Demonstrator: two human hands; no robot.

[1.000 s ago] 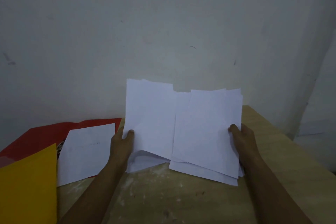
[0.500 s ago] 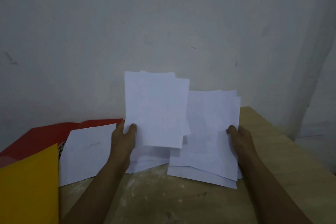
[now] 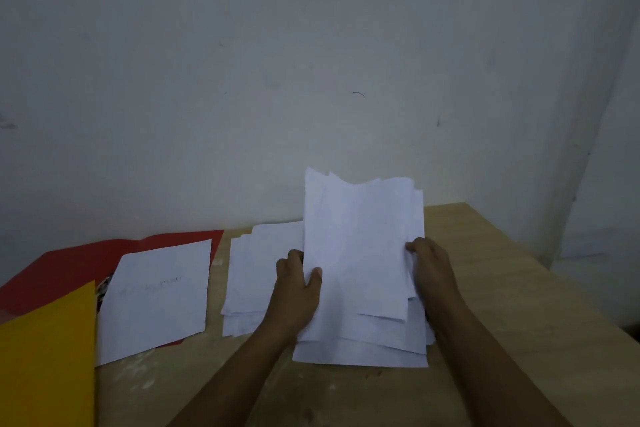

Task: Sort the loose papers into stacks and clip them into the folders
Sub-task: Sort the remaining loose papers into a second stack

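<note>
A loose bundle of white papers [image 3: 363, 253] stands tilted up from the wooden table, its lower edges uneven. My left hand [image 3: 298, 291] grips its left edge with the thumb on the front sheet. My right hand [image 3: 429, 263] grips the right edge. A second, flatter pile of white sheets [image 3: 252, 274] lies on the table just left of my left hand. Further left an open red folder [image 3: 79, 260] lies flat with a single white sheet [image 3: 159, 295] on it. A yellow folder [image 3: 45, 357] covers the bottom left corner.
The wooden table [image 3: 502, 288] ends at its right edge close to my right arm. A bare grey wall stands right behind the table. Bare tabletop shows in front of the papers and to the right of them.
Both hands brought the two spread groups together into one bundle on the right. A separate pile now lies uncovered on the table to the left of my left hand.
</note>
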